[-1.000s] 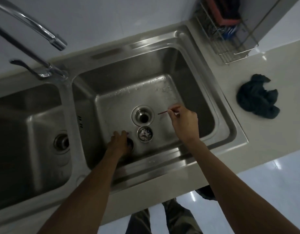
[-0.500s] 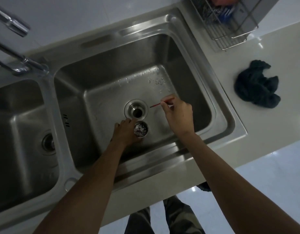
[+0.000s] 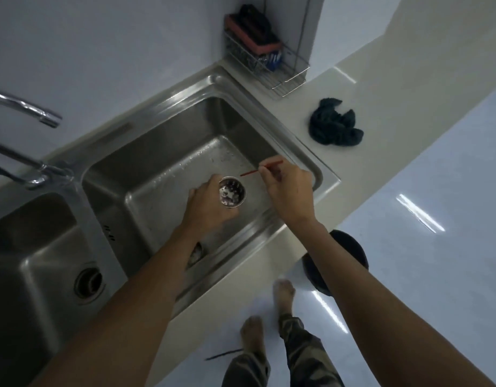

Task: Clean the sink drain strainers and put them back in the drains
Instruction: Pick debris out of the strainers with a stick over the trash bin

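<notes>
My left hand [image 3: 206, 206] holds a round metal drain strainer [image 3: 232, 192] up above the right basin, its mouth turned toward me with bits of debris inside. My right hand [image 3: 290, 188] pinches a thin red stick [image 3: 262, 169], whose tip points at the strainer from the right without touching it. A second strainer [image 3: 196, 254] lies on the floor of the right basin [image 3: 157, 174], mostly hidden behind my left forearm. The right basin's drain is hidden by my left hand. In the left basin [image 3: 26, 247] the drain [image 3: 88, 282] stands open.
A chrome faucet [image 3: 31, 113] reaches over the divider at the left. A wire rack [image 3: 272, 68] with a sponge sits in the back corner. A dark cloth [image 3: 334, 125] lies on the counter at right. Below the counter edge stand a dark bin [image 3: 350, 258] and my feet.
My left hand took hold of the strainer on the basin floor and lifted it. The right hand with the red stick rose alongside. The view has tilted back, showing the floor.
</notes>
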Tool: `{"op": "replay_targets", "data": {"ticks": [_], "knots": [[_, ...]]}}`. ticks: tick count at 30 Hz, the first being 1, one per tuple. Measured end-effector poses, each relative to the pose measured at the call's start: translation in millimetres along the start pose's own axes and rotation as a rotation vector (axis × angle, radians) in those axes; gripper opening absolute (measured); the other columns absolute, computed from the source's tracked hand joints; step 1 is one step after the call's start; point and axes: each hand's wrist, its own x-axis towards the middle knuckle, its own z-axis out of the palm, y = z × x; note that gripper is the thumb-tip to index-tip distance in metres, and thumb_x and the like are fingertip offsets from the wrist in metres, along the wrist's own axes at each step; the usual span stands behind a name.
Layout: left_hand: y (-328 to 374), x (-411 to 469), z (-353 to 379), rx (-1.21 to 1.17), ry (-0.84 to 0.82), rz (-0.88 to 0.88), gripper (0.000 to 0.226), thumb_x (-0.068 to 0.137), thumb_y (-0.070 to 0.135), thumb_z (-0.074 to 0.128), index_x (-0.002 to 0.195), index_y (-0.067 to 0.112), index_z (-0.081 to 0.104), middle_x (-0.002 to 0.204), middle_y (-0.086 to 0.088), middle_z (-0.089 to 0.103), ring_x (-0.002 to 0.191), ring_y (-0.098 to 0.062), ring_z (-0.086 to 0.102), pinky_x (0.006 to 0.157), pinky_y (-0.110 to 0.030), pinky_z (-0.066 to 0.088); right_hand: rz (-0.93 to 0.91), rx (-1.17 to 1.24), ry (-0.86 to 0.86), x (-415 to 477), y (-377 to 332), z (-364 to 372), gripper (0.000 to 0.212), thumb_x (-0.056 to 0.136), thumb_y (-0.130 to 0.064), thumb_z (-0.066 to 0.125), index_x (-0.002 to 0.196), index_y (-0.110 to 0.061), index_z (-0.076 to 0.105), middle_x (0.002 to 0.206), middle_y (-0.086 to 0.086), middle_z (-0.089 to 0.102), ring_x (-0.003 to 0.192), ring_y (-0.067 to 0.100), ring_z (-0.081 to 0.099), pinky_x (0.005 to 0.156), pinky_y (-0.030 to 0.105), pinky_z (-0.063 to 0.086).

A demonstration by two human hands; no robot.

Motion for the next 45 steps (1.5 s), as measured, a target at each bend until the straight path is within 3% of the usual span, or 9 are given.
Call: {"op": "replay_targets", "data": {"ticks": [4,9,14,20,27,33,37,41,45], "knots": [[66.3,-6.0,-14.9,-0.047,0.028,0.143,0.069,0.068,0.040,0.087,0.127,0.024,0.054,0.122,0.003,0.069,0.116,-0.024,0.063,0.109,-0.047,0.041,0.034,0.021,0.140,-21.1,-7.4,-56.8,0.011,0.098,-0.030,0.067,0.102,-0.022,0.073,0.093,-0.009,0.076,0.076,0.004,0.068,0.075,0.033,0.059],[158.4,-15.2,3.1,-0.068,0.013,0.340,0.066,0.071,0.057,0.085,0.123,0.028,0.055,0.121,0.008,0.066,0.114,-0.017,0.062,0.107,-0.044,0.044,0.138,0.059,0.299,-48.4,8.4,-133.1,0.012,0.098,-0.032,0.067,0.102,-0.022,0.071,0.096,-0.010,0.076,0.079,0.006,0.070,0.076,0.037,0.059],[233.4,-41.0,66.3,-0.114,-0.095,0.485,0.072,0.069,0.044,0.087,0.128,0.021,0.054,0.122,0.004,0.063,0.113,-0.022,0.062,0.104,-0.048,0.047,0.251,0.092,0.438,-98.2,56.7,-192.2,0.010,0.097,-0.031,0.067,0.102,-0.024,0.072,0.094,-0.014,0.075,0.076,0.003,0.069,0.078,0.036,0.058],[282.5,-82.8,179.5,-0.123,-0.246,0.523,0.068,0.071,0.054,0.078,0.129,0.030,0.052,0.124,0.014,0.063,0.114,-0.014,0.061,0.108,-0.043,0.038,0.402,0.133,0.533,-174.9,147.1,-229.0,0.004,0.097,-0.035,0.067,0.098,-0.033,0.071,0.090,-0.025,0.072,0.081,-0.002,0.068,0.075,0.026,0.057],[245.0,-101.8,330.9,-0.067,-0.298,0.421,0.068,0.076,0.058,0.080,0.130,0.025,0.055,0.124,0.009,0.065,0.114,-0.018,0.062,0.106,-0.042,0.044,0.556,0.021,0.439,-240.8,286.5,-200.5,0.008,0.098,-0.036,0.064,0.100,-0.032,0.070,0.088,-0.018,0.073,0.080,0.006,0.067,0.072,0.034,0.056],[167.5,-83.9,450.5,0.037,-0.298,0.376,0.074,0.076,0.047,0.085,0.135,0.014,0.055,0.125,-0.002,0.067,0.114,-0.025,0.062,0.097,-0.050,0.051,0.573,-0.085,0.318,-260.2,399.6,-101.4,0.012,0.100,-0.039,0.061,0.106,-0.034,0.070,0.091,-0.015,0.072,0.084,0.007,0.063,0.067,0.023,0.052],[114.3,-62.4,509.1,0.140,-0.308,0.378,0.077,0.077,0.051,0.085,0.137,0.017,0.052,0.127,-0.001,0.066,0.114,-0.023,0.061,0.100,-0.045,0.049,0.581,-0.083,0.257,-270.9,457.8,-35.0,0.013,0.100,-0.038,0.062,0.107,-0.033,0.071,0.091,-0.013,0.072,0.082,0.007,0.063,0.065,0.015,0.046],[74.2,-44.3,549.7,0.175,-0.332,0.368,0.082,0.073,0.052,0.087,0.138,0.017,0.051,0.127,-0.004,0.065,0.114,-0.023,0.060,0.099,-0.036,0.043,0.603,-0.088,0.226,-274.2,503.2,19.2,0.017,0.101,-0.038,0.059,0.110,-0.030,0.071,0.094,-0.009,0.074,0.085,0.011,0.065,0.071,0.023,0.055],[45.6,-30.7,572.8,0.224,-0.358,0.364,0.083,0.069,0.043,0.091,0.135,0.016,0.050,0.122,-0.005,0.065,0.108,-0.025,0.059,0.091,-0.029,0.035,0.670,-0.086,0.307,-272.2,540.0,47.3,0.015,0.101,-0.036,0.060,0.109,-0.030,0.071,0.090,-0.008,0.072,0.083,0.012,0.064,0.069,0.025,0.056]]}}
